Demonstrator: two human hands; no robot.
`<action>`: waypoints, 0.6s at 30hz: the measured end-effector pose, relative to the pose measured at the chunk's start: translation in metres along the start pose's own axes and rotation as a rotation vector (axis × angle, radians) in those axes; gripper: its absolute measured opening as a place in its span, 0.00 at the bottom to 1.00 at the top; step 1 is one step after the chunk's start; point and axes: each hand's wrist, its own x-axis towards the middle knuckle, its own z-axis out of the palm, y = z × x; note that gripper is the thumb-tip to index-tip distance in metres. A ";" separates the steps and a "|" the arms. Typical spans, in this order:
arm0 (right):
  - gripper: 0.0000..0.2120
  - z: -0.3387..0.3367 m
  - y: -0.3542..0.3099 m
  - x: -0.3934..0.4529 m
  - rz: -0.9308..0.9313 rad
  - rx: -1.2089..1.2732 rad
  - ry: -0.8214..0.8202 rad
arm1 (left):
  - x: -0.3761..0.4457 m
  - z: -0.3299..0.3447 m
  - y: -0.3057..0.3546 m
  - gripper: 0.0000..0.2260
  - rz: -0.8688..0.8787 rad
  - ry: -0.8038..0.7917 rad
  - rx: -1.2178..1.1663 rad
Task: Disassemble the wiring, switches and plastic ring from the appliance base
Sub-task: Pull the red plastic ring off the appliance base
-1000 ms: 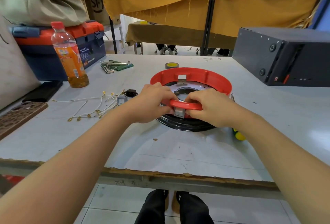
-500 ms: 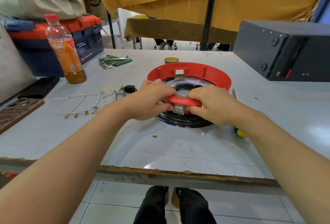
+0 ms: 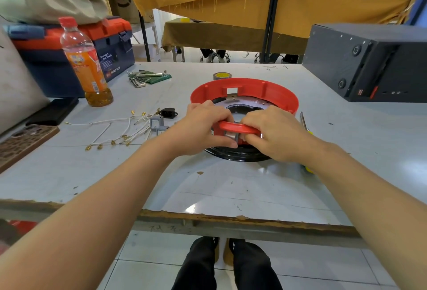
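Now both forearms reach straight forward over the near edge of the tabletop (image 3: 231, 197) and meet at the appliance base (image 3: 238, 154), which lies a little right of the middle. The left hand (image 3: 203, 128) is curled around the near arc of the red plastic ring (image 3: 245, 91), with the thumb under the rim and the fingers over it. The right hand (image 3: 275, 132) grips the same arc from the other side, knuckles up, so the two hands almost touch. The near side of the ring is lifted above the black base, and the far side sits lower.

Left of the base, the loose white wiring (image 3: 115, 130) with brass terminals lies spread out, with two grey switches (image 3: 155, 123) and a black socket (image 3: 168, 113) just beside it.

The fingertips of both hands are hidden behind the ring, and a small grey part under the rim is hard to make out. A screwdriver (image 3: 304, 123) is mostly covered by the right wrist.
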 end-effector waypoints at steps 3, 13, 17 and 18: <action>0.06 0.002 0.001 0.000 -0.002 -0.021 0.004 | 0.000 0.000 -0.001 0.13 0.012 0.015 0.007; 0.06 0.004 0.006 0.001 -0.014 -0.047 0.011 | 0.000 0.000 -0.002 0.12 -0.010 0.001 -0.035; 0.10 0.002 0.003 0.002 0.010 -0.046 -0.011 | 0.000 -0.012 -0.004 0.11 -0.039 -0.112 -0.048; 0.13 0.002 0.002 0.002 0.018 -0.052 -0.004 | 0.000 -0.016 -0.006 0.11 -0.040 -0.146 -0.054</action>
